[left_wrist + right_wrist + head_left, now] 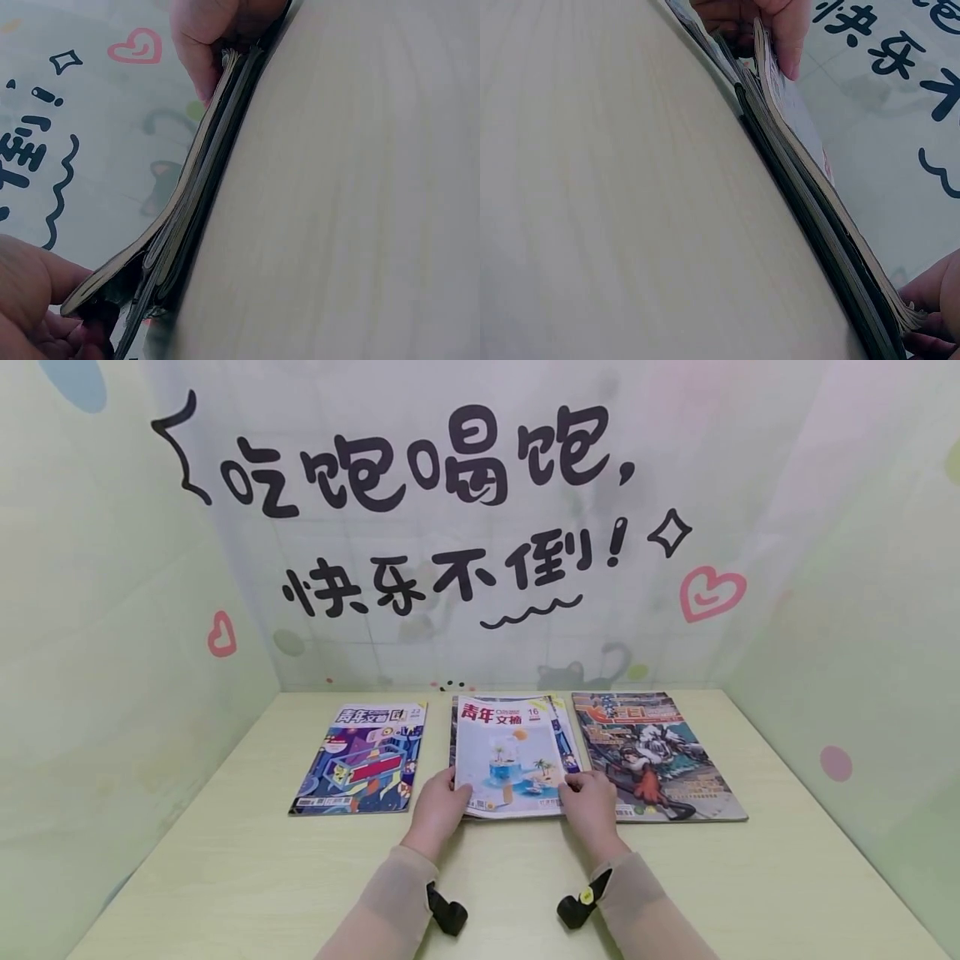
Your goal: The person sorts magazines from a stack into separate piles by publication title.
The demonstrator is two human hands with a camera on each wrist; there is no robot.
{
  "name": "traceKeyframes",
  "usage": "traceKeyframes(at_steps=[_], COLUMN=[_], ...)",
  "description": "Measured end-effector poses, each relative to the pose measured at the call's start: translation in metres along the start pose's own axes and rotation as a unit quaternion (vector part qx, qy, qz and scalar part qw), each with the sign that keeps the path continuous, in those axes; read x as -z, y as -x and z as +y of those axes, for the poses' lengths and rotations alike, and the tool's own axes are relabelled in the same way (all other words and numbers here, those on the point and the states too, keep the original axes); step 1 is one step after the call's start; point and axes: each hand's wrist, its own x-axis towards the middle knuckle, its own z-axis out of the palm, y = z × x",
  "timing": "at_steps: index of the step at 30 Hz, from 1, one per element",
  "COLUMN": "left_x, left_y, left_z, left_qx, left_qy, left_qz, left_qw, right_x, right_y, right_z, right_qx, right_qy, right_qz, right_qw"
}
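A white-covered magazine (487, 777) with red Chinese characters and a beach picture lies on top of a stack in the middle of the table. My left hand (442, 806) pinches its near left corner, thumb on the cover. At the near right corner my right hand (591, 806) holds the same magazine between thumb and fingers. In the left wrist view, the left corner of the top magazine (112, 277) bends up from the magazines below (199, 202). Most of their covers are hidden under it.
To the left lies a purple and blue magazine (367, 768). On the right, close beside my right hand, is a larger stack of magazines (667, 768) with a fantasy-figure cover. The pale wooden table (240, 877) meets a printed fabric wall (480, 652) behind.
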Motion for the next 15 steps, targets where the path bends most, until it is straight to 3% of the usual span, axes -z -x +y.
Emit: traceKeyframes(at_steps=[5, 10, 15], left_x=[0.0042, 0.0051, 0.0050], left_y=[0.0049, 0.0074, 0.0068], left_z=[0.0066, 0.0081, 0.0049], left_qx=[0.014, 0.034, 0.046], left_qy=[0.016, 0.097, 0.156], left_qz=[-0.011, -0.043, -0.052], left_qw=[0.9997, 0.9938, 0.9852], right_x=[0.0001, 0.0011, 0.0015], right_y=[0.0012, 0.0033, 0.0039], right_z=[-0.0006, -0.0020, -0.0030], right_qx=[-0.004, 0.005, 0.006], right_qy=[-0.004, 0.000, 0.006], right_qz=[0.002, 0.010, 0.009], right_qw=[1.0000, 0.9999, 0.9999])
